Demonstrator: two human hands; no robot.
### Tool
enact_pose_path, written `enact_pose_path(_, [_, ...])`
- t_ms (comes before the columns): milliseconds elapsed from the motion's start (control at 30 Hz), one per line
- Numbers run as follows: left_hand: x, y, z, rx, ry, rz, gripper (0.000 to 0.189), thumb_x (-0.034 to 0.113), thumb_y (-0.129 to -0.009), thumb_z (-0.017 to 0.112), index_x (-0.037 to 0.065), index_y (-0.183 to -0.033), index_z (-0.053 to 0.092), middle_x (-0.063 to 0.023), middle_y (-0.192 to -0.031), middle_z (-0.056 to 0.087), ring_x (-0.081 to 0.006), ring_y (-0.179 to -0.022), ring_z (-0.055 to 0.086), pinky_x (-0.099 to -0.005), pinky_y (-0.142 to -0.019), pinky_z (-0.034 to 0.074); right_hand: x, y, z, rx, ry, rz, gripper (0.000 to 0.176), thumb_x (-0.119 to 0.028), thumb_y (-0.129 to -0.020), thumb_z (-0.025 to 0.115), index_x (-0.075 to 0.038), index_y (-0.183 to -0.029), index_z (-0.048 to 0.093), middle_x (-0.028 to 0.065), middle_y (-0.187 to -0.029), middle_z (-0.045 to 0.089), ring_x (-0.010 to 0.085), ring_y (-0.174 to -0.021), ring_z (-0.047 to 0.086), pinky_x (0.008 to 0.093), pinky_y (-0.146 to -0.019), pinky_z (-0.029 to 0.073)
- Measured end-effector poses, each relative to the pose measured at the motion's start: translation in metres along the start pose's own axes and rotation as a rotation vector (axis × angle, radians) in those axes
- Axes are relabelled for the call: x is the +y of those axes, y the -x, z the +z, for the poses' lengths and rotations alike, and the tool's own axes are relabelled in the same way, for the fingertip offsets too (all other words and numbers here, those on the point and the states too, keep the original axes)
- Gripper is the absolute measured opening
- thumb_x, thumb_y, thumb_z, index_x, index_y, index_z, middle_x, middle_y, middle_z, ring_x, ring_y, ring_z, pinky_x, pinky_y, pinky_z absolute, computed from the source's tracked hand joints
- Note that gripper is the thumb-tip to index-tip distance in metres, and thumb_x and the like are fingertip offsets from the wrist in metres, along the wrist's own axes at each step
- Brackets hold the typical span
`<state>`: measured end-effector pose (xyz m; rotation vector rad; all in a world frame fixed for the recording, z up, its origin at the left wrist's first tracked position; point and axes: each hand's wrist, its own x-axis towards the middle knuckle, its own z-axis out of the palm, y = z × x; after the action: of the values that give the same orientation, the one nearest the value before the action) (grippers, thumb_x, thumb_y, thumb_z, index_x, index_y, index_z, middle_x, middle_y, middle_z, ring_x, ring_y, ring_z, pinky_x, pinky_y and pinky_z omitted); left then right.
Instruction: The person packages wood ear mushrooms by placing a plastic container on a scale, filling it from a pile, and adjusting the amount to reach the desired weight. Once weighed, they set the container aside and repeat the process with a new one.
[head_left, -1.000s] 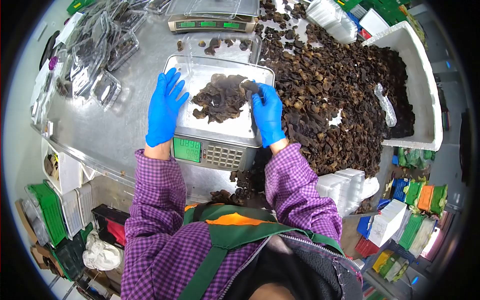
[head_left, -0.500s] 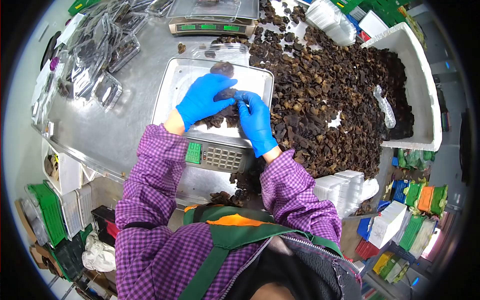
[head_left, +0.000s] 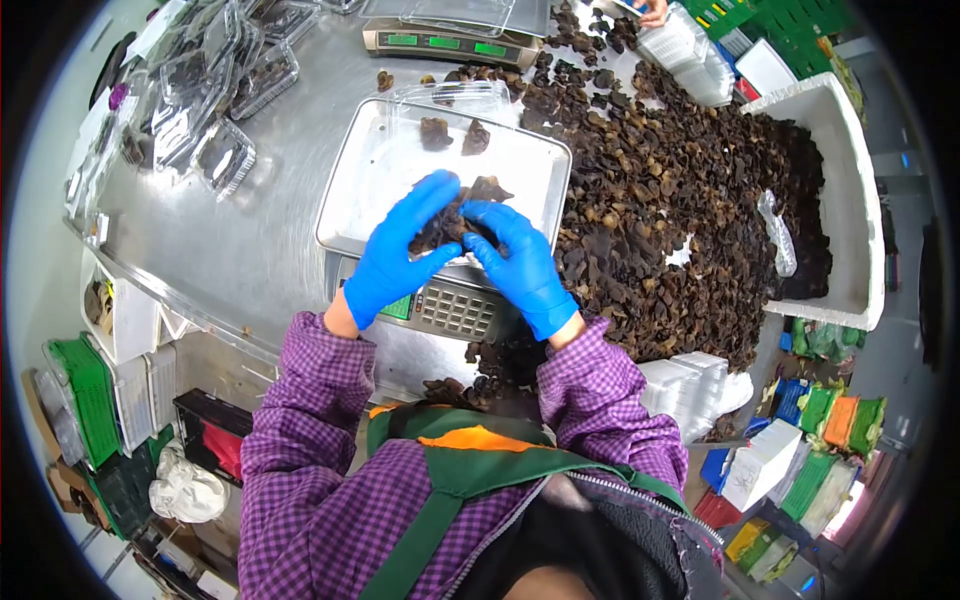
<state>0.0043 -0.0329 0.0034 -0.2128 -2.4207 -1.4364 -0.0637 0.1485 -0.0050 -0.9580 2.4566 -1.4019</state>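
Observation:
Both my hands wear blue gloves and meet over the metal tray [head_left: 345,215] of a scale with a keypad [head_left: 458,310]. My left hand [head_left: 397,247] curves round the left side of a dark fungus clump [head_left: 437,228], thumb and fingers apart. On the clump's right side, my right hand [head_left: 518,262] has its fingers bent against it. Two loose dark pieces [head_left: 435,133] [head_left: 476,137] lie near the tray's far edge, beside a clear plastic box [head_left: 455,97]. A wide heap of dark fungus [head_left: 640,210] spreads to the right.
A second scale [head_left: 450,45] stands behind the tray. Filled clear boxes [head_left: 205,90] pile up at the back left. A white foam box [head_left: 860,200] is on the right. Stacked clear trays stand at the back [head_left: 690,55] and near right [head_left: 685,390]. Another person's hand [head_left: 652,12] shows at the top.
My hands have moved lower and spread around the clump. The tray's far pieces are now uncovered. The view has shifted slightly, and another person's hand has appeared at the top.

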Motion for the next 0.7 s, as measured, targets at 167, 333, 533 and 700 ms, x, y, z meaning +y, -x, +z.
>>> enact_pose_path(167, [-0.014,0.004,-0.027,0.382,0.122,-0.192,0.045,0.001,-0.087,0.06,0.005,-0.131,0.053,-0.0098,-0.135,0.053,-0.0206,-0.125,0.049,-0.0339,-0.105,0.037,-0.006,-0.016,-0.039,0.198,-0.212,0.118,0.028,-0.007,-0.087,0.064,-0.01,-0.115,0.066,0.0025,-0.105,0.066,0.0092,-0.076,0.059,0.0239,-0.065,0.049])
enact_pose_path(333, [-0.017,0.015,-0.063,0.67,0.252,-0.407,0.033,0.003,-0.092,0.055,0.001,-0.124,0.059,-0.0086,-0.125,0.06,-0.0166,-0.116,0.055,-0.0291,-0.1,0.041,0.013,-0.021,-0.056,0.31,-0.426,0.218,0.021,-0.006,-0.094,0.057,0.0,-0.112,0.064,0.006,-0.108,0.067,0.0075,-0.081,0.057,0.0221,-0.072,0.048])
enact_pose_path(533, [-0.017,0.029,-0.091,0.809,0.327,-0.385,0.029,0.006,-0.093,0.054,-0.002,-0.121,0.06,-0.0095,-0.121,0.062,-0.0146,-0.111,0.057,-0.0265,-0.098,0.043,0.007,-0.029,-0.06,0.203,-0.361,0.269,0.025,-0.011,-0.094,0.058,-0.001,-0.116,0.063,0.0067,-0.107,0.069,0.0087,-0.08,0.06,0.022,-0.069,0.049])
enact_pose_path(700, [-0.033,0.017,-0.098,0.653,0.217,-0.34,0.031,0.01,-0.093,0.055,0.003,-0.122,0.061,-0.0076,-0.122,0.063,-0.013,-0.105,0.059,-0.0271,-0.091,0.045,0.01,-0.052,-0.053,0.135,-0.309,0.223,0.026,-0.011,-0.093,0.059,-0.001,-0.117,0.062,0.0062,-0.109,0.068,0.0096,-0.083,0.061,0.0235,-0.071,0.05])
